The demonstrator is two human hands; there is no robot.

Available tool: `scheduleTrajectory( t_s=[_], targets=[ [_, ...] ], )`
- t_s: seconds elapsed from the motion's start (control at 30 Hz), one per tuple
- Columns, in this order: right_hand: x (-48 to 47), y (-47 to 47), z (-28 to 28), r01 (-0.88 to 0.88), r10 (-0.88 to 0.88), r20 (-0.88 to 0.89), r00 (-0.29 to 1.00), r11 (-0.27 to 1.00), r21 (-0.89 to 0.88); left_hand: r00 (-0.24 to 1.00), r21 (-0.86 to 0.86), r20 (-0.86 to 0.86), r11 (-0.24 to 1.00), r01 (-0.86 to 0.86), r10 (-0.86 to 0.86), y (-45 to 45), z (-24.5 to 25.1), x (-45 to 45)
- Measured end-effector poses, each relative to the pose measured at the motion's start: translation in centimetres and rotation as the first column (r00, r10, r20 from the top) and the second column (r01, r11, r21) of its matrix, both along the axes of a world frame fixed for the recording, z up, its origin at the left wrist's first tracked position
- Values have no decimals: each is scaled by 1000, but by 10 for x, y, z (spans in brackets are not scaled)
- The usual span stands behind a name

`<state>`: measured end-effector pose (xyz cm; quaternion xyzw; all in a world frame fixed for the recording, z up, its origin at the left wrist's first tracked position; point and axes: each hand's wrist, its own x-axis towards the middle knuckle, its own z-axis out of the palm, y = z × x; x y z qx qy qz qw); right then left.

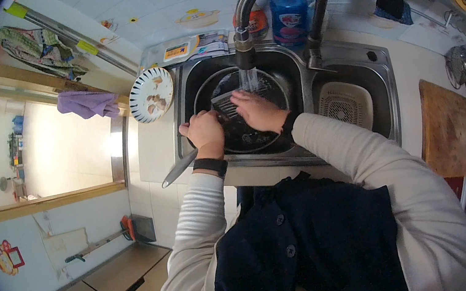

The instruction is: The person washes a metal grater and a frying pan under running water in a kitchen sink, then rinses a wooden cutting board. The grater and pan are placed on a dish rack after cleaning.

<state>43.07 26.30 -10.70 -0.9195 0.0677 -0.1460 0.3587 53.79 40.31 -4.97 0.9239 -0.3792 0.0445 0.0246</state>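
A black round pan (260, 138) sits in the left basin of the steel sink (304, 86). Over it, my left hand (206, 132) is closed around a dark slotted turner (225, 102), whose slotted head lies inside the pan. My right hand (257, 111) is laid out flat against or just above the turner's head, fingers extended. Water runs from the curved faucet (247, 56) just beyond my right fingertips. A grey handle (180, 168) sticks out below my left wrist over the counter; my hand hides whether it belongs to the pan or the turner.
Left of the sink stands a plate with food scraps (152, 95). A beige plastic basket (344, 105) occupies the right basin. Behind the faucet is a blue detergent bottle (289, 14). A wooden cutting board (449, 126) lies at right. A purple towel (87, 103) hangs at left.
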Motion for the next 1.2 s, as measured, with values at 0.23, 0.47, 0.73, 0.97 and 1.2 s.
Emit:
scheduleTrajectory(
  t_s=[0.23, 0.47, 0.73, 0.97, 1.2],
  targets=[
    [-11, -5, 9, 213, -239, -546, 803, 971, -112, 998, -16, 54, 999, 30, -29, -3, 1, -4],
    [-14, -22, 12, 161, -182, -505, 844, 983, -86, 996, 13, 67, 998, 57, -57, -10, 2, -7],
    [-4, -14, -4, 165, -166, -220, 961, 986, -26, 973, -135, 51, 964, 230, -225, -13, -3, -11],
    [5, -56, -15, 238, -197, -136, 971, 857, 458, 940, -117, 128, 936, 331, -317, -9, 2, -3],
    [7, -69, -1, 228, -109, -223, 969, 742, 631, 938, -117, 107, 932, 342, -331, -9, 3, -2]
  ],
)
